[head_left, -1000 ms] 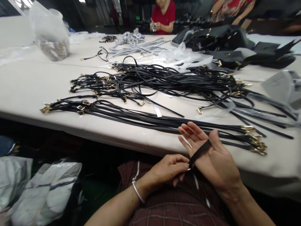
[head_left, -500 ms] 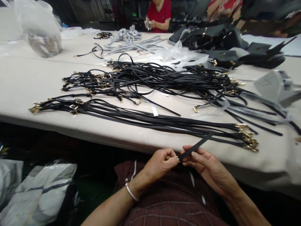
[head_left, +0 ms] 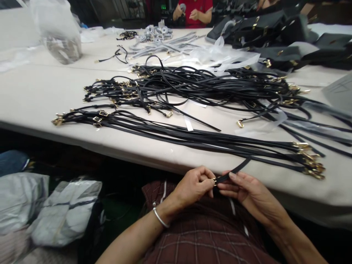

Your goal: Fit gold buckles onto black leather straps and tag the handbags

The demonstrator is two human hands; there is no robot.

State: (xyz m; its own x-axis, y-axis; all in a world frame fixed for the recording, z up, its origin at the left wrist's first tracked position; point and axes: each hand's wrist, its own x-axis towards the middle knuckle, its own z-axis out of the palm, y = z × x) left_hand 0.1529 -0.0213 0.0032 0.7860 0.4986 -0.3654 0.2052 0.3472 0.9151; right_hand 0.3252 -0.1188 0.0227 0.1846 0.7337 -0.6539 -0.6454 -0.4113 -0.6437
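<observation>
A black strap (head_left: 239, 167) runs between my hands just in front of the table edge, its free end pointing up and right. My left hand (head_left: 198, 183) pinches a small gold buckle (head_left: 215, 181) at the strap's near end. With thumb and fingers closed, my right hand (head_left: 244, 187) grips the strap a little beyond the buckle. Behind them on the table lies a bundle of black straps (head_left: 176, 137), laid side by side, with gold buckles at the left and gold clasps (head_left: 310, 163) at the right.
A larger tangled pile of black straps (head_left: 209, 86) lies farther back. Black bags (head_left: 261, 33) and clear plastic (head_left: 220, 58) are at the back right. A filled plastic bag (head_left: 59, 36) stands at left. Across the table sits a person in red (head_left: 196, 13). Wrapped packages (head_left: 67, 212) are below left.
The whole view has shifted, so the table items appear farther right. My right fingers have closed more around the strap, nearer the buckle. My left hand keeps its pinch.
</observation>
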